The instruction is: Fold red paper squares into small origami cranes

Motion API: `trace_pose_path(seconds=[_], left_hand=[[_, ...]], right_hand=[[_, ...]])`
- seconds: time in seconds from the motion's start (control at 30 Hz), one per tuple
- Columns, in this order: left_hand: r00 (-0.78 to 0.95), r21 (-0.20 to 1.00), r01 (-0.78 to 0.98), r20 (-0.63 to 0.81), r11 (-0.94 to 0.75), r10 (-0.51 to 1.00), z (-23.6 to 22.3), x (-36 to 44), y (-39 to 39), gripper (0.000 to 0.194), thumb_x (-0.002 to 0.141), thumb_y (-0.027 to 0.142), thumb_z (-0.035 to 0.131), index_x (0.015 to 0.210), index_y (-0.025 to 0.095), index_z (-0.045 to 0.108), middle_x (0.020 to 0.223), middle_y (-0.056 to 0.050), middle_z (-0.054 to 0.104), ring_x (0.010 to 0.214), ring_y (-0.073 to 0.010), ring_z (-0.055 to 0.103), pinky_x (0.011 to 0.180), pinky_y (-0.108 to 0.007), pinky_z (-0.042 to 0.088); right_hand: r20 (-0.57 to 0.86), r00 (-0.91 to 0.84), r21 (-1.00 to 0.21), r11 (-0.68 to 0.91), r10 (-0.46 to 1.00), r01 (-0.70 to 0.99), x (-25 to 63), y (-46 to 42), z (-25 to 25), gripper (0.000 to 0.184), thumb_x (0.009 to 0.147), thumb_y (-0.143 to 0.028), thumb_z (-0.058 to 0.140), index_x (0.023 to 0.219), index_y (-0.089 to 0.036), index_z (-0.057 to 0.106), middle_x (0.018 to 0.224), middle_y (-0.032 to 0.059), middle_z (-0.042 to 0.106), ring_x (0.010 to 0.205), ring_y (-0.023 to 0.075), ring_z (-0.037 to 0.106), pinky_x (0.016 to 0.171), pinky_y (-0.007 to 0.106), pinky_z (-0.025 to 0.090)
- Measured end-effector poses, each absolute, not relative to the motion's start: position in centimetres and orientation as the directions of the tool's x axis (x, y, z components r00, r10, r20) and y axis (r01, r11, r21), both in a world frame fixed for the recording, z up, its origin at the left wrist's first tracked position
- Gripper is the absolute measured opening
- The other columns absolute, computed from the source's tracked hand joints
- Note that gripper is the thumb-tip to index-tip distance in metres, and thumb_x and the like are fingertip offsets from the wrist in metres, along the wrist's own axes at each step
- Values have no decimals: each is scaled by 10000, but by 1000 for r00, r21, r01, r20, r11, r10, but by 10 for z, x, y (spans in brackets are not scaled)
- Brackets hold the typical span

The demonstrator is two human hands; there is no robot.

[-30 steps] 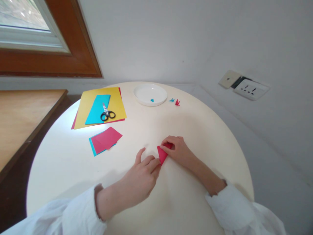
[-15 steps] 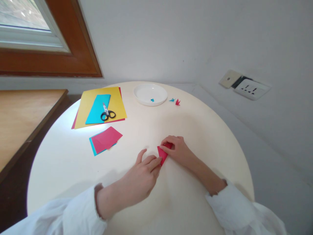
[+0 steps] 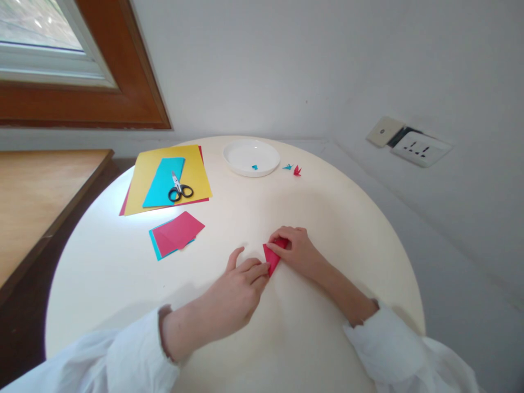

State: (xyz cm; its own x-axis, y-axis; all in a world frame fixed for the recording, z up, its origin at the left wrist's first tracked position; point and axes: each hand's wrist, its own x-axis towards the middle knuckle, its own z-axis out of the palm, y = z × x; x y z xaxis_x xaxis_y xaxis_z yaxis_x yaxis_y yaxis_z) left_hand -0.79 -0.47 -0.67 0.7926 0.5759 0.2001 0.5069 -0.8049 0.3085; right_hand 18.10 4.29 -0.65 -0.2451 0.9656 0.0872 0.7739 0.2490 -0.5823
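A small folded piece of red paper (image 3: 272, 258) lies at the middle of the white table, between my two hands. My right hand (image 3: 302, 252) pinches its upper right part, with the thumb across the paper and the fingers curled behind it. At the paper's lower left edge, my left hand (image 3: 241, 289) grips with its fingertips while one finger sticks up apart from the rest. Parts of the paper are hidden under the fingers. Beyond, a tiny blue paper crane (image 3: 288, 167) and a small red folded paper figure (image 3: 297, 171) stand side by side.
Black-handled scissors (image 3: 180, 191) rest on blue paper (image 3: 161, 185) over a yellow sheet (image 3: 200, 177). Nearer are cut red pieces (image 3: 178, 234) on blue ones. A white plate (image 3: 237, 169) holds a blue scrap. The round table (image 3: 323, 338) stands against the wall.
Almost nothing differs. My left hand has shifted very slightly to the left at the edge of the red paper; my right hand keeps its place.
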Motion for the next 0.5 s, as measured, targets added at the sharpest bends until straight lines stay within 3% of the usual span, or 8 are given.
trace_pose_path(seconds=[0.5], left_hand=[[798, 349, 491, 187, -798, 572, 0, -9, -1, 373, 796, 55, 384, 1112, 185, 533, 1003, -79, 642, 1015, -208, 541, 1072, -499, 160]], right_hand=[[79, -238, -570, 240, 968, 786, 181, 42, -6, 66, 763, -230, 598, 704, -201, 608, 783, 5, 681, 761, 170, 586, 813, 384, 295]])
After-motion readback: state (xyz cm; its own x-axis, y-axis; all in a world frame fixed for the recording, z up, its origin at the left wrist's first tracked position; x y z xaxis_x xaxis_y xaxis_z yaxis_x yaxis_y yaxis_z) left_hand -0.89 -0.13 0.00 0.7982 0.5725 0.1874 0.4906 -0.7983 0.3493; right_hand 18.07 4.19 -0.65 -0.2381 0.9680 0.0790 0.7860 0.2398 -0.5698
